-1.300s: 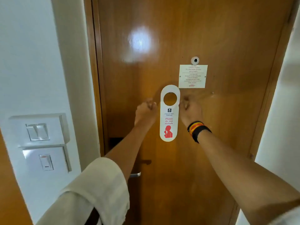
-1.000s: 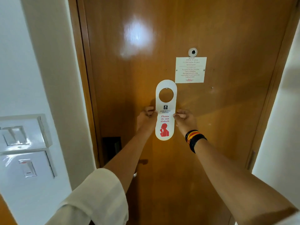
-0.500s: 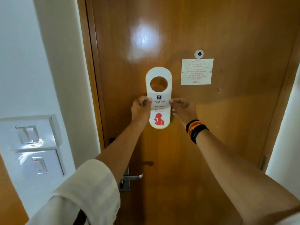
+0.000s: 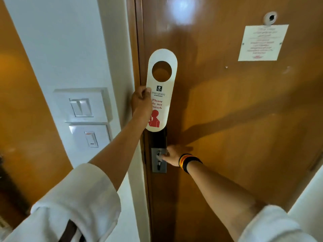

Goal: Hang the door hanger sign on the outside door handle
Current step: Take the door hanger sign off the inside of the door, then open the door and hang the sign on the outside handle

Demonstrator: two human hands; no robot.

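Door hanger sign (image 4: 161,91) upright in raised left hand (image 4: 142,102), right hand (image 4: 172,157) on handle (image 4: 160,157).

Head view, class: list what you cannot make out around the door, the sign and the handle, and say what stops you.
- Door handle: mostly covered by the right hand; shape unclear.
- Notice on the door: print too small and blurred to read.
- Sign: its left edge and some red lettering hidden by the left hand.
- Outside of the door: not shown.
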